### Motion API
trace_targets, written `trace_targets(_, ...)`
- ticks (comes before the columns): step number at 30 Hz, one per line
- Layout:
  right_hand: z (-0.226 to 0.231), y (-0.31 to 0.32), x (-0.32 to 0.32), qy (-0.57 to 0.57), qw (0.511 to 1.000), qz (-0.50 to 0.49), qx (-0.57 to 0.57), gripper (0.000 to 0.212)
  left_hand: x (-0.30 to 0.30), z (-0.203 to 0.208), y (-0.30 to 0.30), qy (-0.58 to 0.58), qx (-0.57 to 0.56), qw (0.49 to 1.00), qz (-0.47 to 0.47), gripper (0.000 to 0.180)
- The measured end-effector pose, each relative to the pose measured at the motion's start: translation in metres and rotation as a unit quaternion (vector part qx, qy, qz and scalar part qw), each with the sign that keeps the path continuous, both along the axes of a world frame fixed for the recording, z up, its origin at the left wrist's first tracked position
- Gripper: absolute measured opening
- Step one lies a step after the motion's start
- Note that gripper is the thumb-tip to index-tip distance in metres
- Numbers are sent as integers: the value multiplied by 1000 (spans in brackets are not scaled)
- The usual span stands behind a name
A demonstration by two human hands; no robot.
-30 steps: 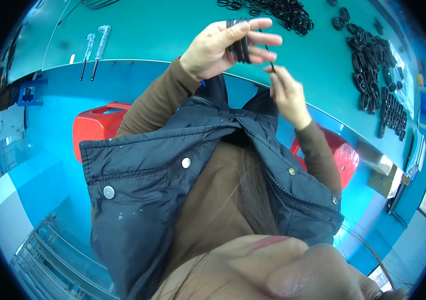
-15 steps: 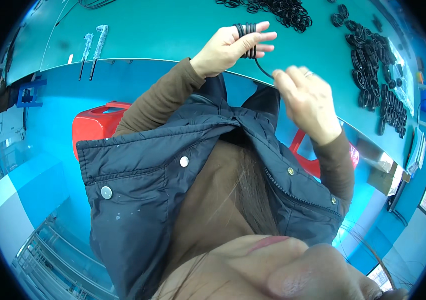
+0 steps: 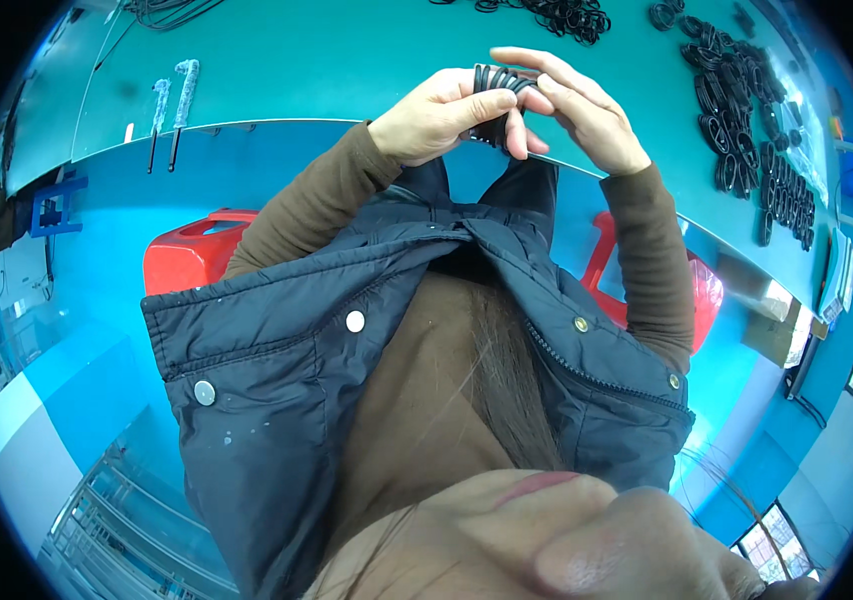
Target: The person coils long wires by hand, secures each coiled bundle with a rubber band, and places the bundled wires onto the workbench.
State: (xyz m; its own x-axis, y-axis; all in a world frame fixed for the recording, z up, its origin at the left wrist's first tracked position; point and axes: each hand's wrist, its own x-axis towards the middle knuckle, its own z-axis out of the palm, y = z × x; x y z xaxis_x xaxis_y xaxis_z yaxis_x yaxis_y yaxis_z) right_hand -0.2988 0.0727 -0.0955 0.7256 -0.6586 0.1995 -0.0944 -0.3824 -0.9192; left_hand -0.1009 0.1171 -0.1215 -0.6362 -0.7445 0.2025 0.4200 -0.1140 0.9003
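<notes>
My left hand [image 3: 437, 115] is raised at the table's near edge, with several turns of a thin black cable [image 3: 494, 78] wound round its fingers. Its thumb lies across the windings. From the other side my right hand [image 3: 592, 115] meets it, thumb and fingers bent at the right side of the coil and gripping the cable there. One of its fingers stretches over the top of the coil. The cable's loose end is hidden by the hands.
Coiled black cables [image 3: 722, 130] cover the green table [image 3: 327, 70] on the right; a black heap [image 3: 577, 18] lies farther back. Two plastic-wrapped rods [image 3: 185, 95] jut over the left edge. Beside me are red stools [image 3: 182, 255]. A cardboard box [image 3: 772, 335] stands at right.
My right hand has moved up and left, from pulling the strand below to the coil on my left hand. The stretched strand no longer shows between them.
</notes>
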Motion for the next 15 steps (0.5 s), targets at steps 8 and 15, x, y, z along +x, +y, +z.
trace_targets(8,-10,5,0,-190,867,153,435,92,-8,-6,-1,11,1,1000,4,40)
trace_targets(15,-18,5,3,-172,896,122,391,96,-7,-4,-3,4,-3,1000,-4,43)
